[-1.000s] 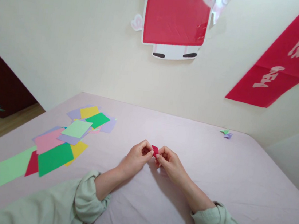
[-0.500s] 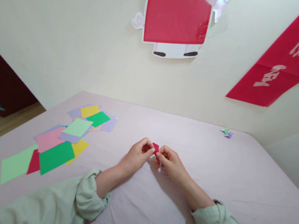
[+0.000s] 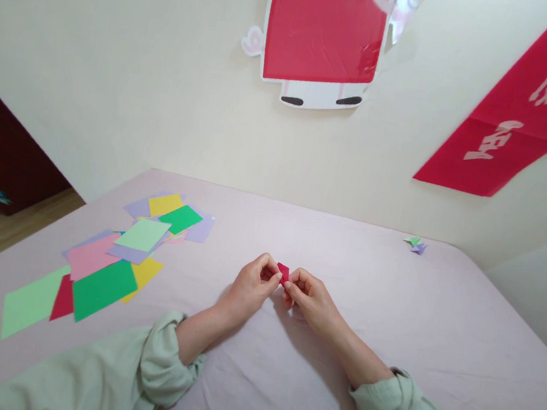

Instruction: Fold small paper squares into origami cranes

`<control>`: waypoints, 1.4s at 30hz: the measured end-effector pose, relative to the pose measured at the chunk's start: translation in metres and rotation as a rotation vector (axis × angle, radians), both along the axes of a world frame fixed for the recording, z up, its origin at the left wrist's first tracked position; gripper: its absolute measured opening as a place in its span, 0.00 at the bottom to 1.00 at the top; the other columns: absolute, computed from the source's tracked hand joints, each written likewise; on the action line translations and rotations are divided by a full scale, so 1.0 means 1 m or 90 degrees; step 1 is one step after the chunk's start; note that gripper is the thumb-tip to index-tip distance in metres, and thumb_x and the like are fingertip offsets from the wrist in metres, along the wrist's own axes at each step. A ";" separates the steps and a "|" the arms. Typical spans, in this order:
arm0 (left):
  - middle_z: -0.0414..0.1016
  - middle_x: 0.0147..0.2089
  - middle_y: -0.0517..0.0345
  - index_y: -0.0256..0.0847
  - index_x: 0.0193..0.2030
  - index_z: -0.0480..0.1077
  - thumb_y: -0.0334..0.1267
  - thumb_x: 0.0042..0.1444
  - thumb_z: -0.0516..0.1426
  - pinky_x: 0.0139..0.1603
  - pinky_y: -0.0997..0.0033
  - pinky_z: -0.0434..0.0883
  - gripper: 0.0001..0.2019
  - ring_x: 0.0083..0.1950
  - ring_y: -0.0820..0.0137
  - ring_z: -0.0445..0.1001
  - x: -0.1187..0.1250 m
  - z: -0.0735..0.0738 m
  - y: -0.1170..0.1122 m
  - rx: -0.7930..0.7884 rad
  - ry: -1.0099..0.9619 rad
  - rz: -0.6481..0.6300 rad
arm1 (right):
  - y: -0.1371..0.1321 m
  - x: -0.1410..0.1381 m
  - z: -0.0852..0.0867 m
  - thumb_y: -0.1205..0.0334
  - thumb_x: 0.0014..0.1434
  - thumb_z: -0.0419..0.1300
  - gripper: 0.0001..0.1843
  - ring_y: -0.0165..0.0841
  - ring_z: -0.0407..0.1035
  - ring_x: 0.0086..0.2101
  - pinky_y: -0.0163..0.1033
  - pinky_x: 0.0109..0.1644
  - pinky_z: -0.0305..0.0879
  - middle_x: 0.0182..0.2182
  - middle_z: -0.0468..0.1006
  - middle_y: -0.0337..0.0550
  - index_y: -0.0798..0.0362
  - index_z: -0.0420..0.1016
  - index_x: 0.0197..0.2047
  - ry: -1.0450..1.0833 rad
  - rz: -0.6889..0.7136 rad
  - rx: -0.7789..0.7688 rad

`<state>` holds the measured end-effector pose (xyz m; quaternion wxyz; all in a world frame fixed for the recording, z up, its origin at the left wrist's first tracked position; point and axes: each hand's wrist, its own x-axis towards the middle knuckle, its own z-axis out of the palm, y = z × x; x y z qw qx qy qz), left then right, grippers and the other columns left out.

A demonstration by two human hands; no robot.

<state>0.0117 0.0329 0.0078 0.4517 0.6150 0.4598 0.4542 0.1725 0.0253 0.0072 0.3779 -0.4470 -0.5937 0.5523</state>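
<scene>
A small folded piece of red paper (image 3: 283,271) is pinched between my two hands, just above the cloth-covered table. My left hand (image 3: 253,286) grips its left side between thumb and fingers. On the other side, my right hand (image 3: 308,295) holds the lower right edge, thumb on top. The fingertips hide part of the paper, so its full shape cannot be made out.
Loose sheets of coloured paper, among them a green sheet (image 3: 104,290) and a pink sheet (image 3: 95,255), overlap on the left. At the far right lie a small green folded paper (image 3: 412,240) and a purple one (image 3: 419,249). A wall (image 3: 190,107) rises behind the table.
The red paper has tilted slightly between my fingers, its top corner shifting a little left. Both hands keep their hold in nearly the same place.
</scene>
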 end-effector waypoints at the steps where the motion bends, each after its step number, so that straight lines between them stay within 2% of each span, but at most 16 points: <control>1: 0.70 0.30 0.62 0.39 0.31 0.64 0.35 0.55 0.56 0.37 0.73 0.66 0.04 0.33 0.73 0.70 0.000 0.001 0.000 0.002 0.002 0.000 | 0.000 0.000 0.001 0.41 0.56 0.59 0.22 0.27 0.61 0.21 0.34 0.27 0.56 0.21 0.70 0.34 0.52 0.65 0.30 -0.001 0.001 -0.002; 8: 0.69 0.29 0.63 0.39 0.30 0.64 0.34 0.55 0.55 0.36 0.73 0.66 0.04 0.32 0.73 0.69 -0.001 0.004 0.000 0.005 0.019 0.016 | -0.002 -0.001 0.005 0.46 0.59 0.57 0.18 0.28 0.63 0.24 0.35 0.31 0.59 0.22 0.70 0.35 0.53 0.65 0.30 -0.017 0.019 0.017; 14: 0.69 0.29 0.63 0.39 0.30 0.64 0.34 0.54 0.55 0.36 0.73 0.65 0.04 0.32 0.73 0.68 -0.001 0.001 0.000 0.001 0.013 0.017 | -0.002 -0.001 0.000 0.47 0.59 0.57 0.17 0.27 0.60 0.22 0.34 0.28 0.55 0.20 0.68 0.34 0.53 0.63 0.30 -0.038 0.011 0.012; 24: 0.69 0.30 0.62 0.40 0.31 0.62 0.34 0.54 0.56 0.36 0.73 0.67 0.04 0.33 0.73 0.69 0.001 -0.002 0.001 -0.018 -0.018 0.021 | -0.003 -0.003 0.000 0.51 0.60 0.55 0.15 0.25 0.55 0.19 0.32 0.24 0.51 0.18 0.64 0.31 0.51 0.60 0.28 -0.044 0.006 0.005; 28: 0.72 0.34 0.60 0.41 0.37 0.61 0.35 0.55 0.55 0.40 0.72 0.69 0.05 0.36 0.73 0.73 0.002 -0.002 0.002 -0.042 -0.098 0.023 | -0.002 -0.003 -0.001 0.52 0.60 0.54 0.15 0.26 0.54 0.18 0.32 0.24 0.49 0.17 0.62 0.30 0.50 0.59 0.26 -0.050 -0.005 0.004; 32: 0.74 0.34 0.59 0.41 0.47 0.60 0.42 0.56 0.55 0.41 0.68 0.70 0.14 0.35 0.72 0.74 0.004 0.000 0.000 -0.144 -0.185 -0.013 | -0.002 -0.003 0.000 0.51 0.60 0.54 0.16 0.26 0.54 0.19 0.33 0.25 0.50 0.17 0.62 0.30 0.50 0.59 0.26 -0.040 -0.007 0.013; 36: 0.73 0.35 0.57 0.38 0.37 0.67 0.44 0.52 0.59 0.39 0.71 0.68 0.12 0.37 0.71 0.71 0.007 0.001 -0.003 -0.174 -0.168 -0.065 | -0.003 -0.003 -0.002 0.48 0.61 0.54 0.18 0.27 0.54 0.20 0.34 0.25 0.50 0.18 0.61 0.31 0.50 0.60 0.26 -0.041 -0.009 0.033; 38: 0.70 0.32 0.60 0.37 0.33 0.68 0.44 0.51 0.60 0.38 0.72 0.66 0.11 0.35 0.72 0.69 0.008 0.000 -0.004 -0.167 -0.152 -0.061 | -0.004 -0.004 -0.002 0.47 0.61 0.54 0.18 0.27 0.54 0.20 0.34 0.25 0.50 0.18 0.61 0.31 0.50 0.61 0.27 -0.052 -0.009 0.038; 42: 0.67 0.27 0.62 0.37 0.30 0.68 0.46 0.50 0.60 0.34 0.74 0.64 0.13 0.30 0.74 0.65 0.007 -0.001 -0.003 -0.180 -0.161 -0.047 | -0.005 -0.006 -0.001 0.47 0.61 0.54 0.17 0.27 0.54 0.20 0.33 0.25 0.50 0.18 0.61 0.31 0.50 0.62 0.27 -0.072 -0.003 0.051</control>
